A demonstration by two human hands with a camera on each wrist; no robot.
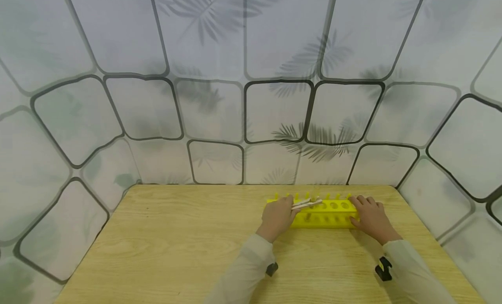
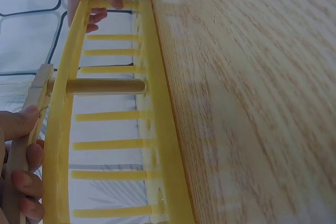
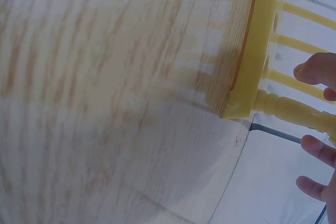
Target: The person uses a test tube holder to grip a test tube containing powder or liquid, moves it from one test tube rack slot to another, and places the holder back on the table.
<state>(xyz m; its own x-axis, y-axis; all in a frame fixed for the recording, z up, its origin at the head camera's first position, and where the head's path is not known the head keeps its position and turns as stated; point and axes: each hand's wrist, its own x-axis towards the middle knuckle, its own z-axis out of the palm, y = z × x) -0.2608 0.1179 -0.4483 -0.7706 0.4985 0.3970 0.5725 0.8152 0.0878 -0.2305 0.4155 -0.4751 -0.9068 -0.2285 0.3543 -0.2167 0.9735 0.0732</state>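
Observation:
A yellow test tube rack (image 1: pixel 323 223) stands on the table, with a row of round holes and short pegs behind them. My left hand (image 1: pixel 276 217) grips a wooden test tube clamp (image 1: pixel 302 205) over the rack's left part. In the left wrist view, the thumb and curled fingers lie around the clamp (image 2: pixel 23 145), whose far end meets a test tube (image 2: pixel 107 86). That tube stands in the rack, its rounded bottom near the lower bar. My right hand (image 1: pixel 372 219) holds the rack's right end, with thumb and fingers around the end post (image 3: pixel 289 107).
The rack rests on a light wood-grain table (image 1: pixel 176 243). Behind the table and at both sides hangs a pale curtain (image 1: pixel 211 108) with dark outlined shapes and leaf prints. A black strap piece (image 1: pixel 384 269) sits at the right sleeve.

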